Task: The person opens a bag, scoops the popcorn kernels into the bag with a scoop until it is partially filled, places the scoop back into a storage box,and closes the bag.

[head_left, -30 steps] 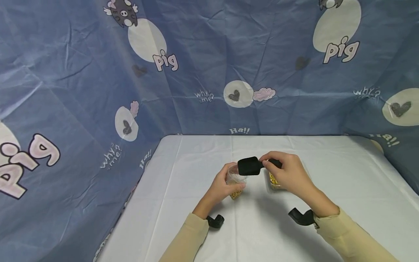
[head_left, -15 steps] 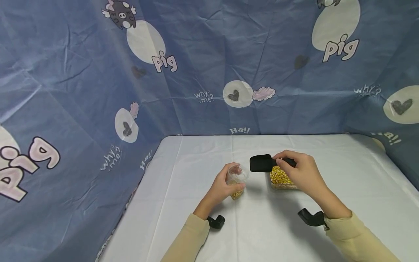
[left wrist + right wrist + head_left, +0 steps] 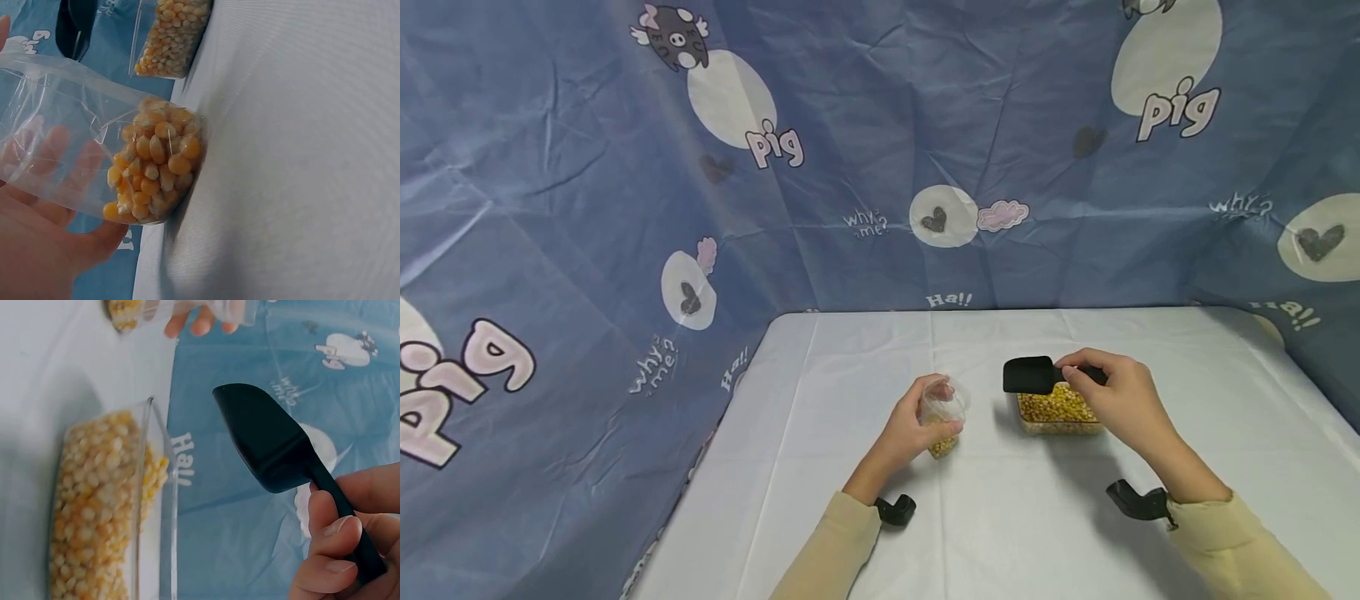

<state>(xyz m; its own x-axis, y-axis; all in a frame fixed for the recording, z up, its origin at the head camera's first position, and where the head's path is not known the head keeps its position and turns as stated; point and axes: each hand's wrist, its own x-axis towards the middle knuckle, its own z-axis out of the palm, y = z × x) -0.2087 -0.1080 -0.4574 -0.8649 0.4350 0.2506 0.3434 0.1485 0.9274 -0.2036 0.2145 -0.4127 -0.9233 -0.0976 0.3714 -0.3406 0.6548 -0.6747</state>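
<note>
My left hand [image 3: 906,429] grips a clear plastic bag [image 3: 69,119], its mouth held open and upward. Corn kernels [image 3: 153,165] fill the bottom of the bag, which sits at the white tabletop. In my right hand [image 3: 1116,396] the handle of a small black scoop [image 3: 1028,375] is pinched between thumb and fingers. The right wrist view shows the scoop [image 3: 265,434] from the side, with its inside hidden. Below it stands a clear rectangular container [image 3: 1060,428] heaped with yellow corn kernels [image 3: 1048,407]; the scoop's blade overlaps its back left corner in the head view.
A white cloth [image 3: 850,358] covers the table. Blue printed fabric [image 3: 865,150] hangs behind and to the left. Black camera mounts [image 3: 1138,500] are worn on both wrists.
My right hand has carried the scoop rightward, from over the bag's mouth to above the corn container, uncovering more of the container. The left hand and bag stay almost in place.
</note>
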